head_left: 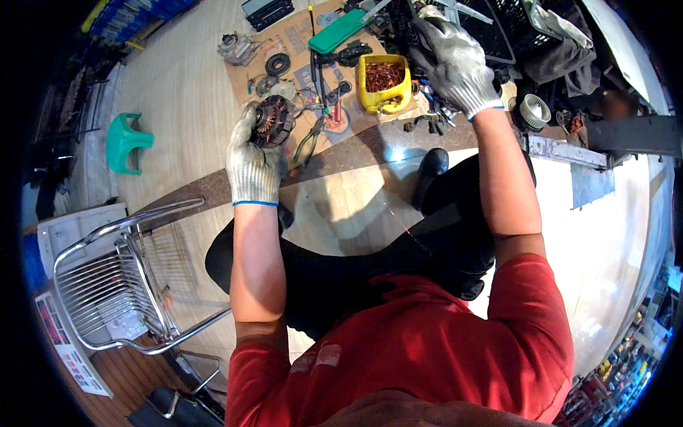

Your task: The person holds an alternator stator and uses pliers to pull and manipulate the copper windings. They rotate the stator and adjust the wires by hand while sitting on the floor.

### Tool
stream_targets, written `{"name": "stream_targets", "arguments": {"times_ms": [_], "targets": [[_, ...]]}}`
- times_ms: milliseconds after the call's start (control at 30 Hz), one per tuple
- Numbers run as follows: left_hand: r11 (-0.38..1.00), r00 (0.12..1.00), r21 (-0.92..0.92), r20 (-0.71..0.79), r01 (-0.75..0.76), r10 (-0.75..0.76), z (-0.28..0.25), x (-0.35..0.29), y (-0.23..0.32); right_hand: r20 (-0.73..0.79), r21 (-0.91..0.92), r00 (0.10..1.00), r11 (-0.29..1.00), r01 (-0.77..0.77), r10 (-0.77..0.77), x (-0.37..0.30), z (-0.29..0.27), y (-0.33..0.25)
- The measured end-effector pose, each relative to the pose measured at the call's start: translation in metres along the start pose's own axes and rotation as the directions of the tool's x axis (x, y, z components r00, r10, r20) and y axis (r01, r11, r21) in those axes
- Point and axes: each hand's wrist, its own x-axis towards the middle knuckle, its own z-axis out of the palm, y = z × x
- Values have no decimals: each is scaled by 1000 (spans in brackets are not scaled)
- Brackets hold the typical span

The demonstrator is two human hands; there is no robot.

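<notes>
The room is a workshop with a pale tiled floor [185,78], seen in the head view; clock directions here run from the picture's middle. A green stool [126,142] stands between nine and ten o'clock, and a metal chair [107,292] between eight and nine. Toward eleven and twelve, a brown cardboard sheet [288,35] lies on the floor under loose parts and tools. The left hand [254,160], gloved, is at ten o'clock, its fingers wrapped around a round motor part [272,122] with copper-coloured wire inside; the part is at eleven, held up over the sheet's near edge. The right hand [455,64], also gloved, reaches to one o'clock among dark clutter; its fingertips are unclear, so I cannot tell whether it grips anything. A yellow tub [389,105] just past twelve holds many reddish-brown bits [384,75]. A pair of pliers [308,142] lies at eleven, just beside the motor part as seen from above, with a black ring [277,65] and a grey metal casing [237,48] farther out. As far as can be judged, the work is partway along: the motor part is out in the open, separate from the casing, while the ring and other pieces lie loose, nothing visibly joined up. Whether the casing belongs to this part, or how much work remains on the wire, cannot be told.
</notes>
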Motion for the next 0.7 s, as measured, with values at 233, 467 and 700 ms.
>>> {"name": "stream_targets", "arguments": {"times_ms": [233,467,700], "targets": [[989,994,149,112,-6,-11,12,-8,-15,87,378,968,906,188,-237,-1,15,-90],[959,980,282,192,-14,-42,22,-14,-22,458,512,847,859,-1,-272,-10,39,-94],[930,992,357,116,-88,49,30,-17,-27,339,361,916,929,83,-213,-7,19,-89]]}}
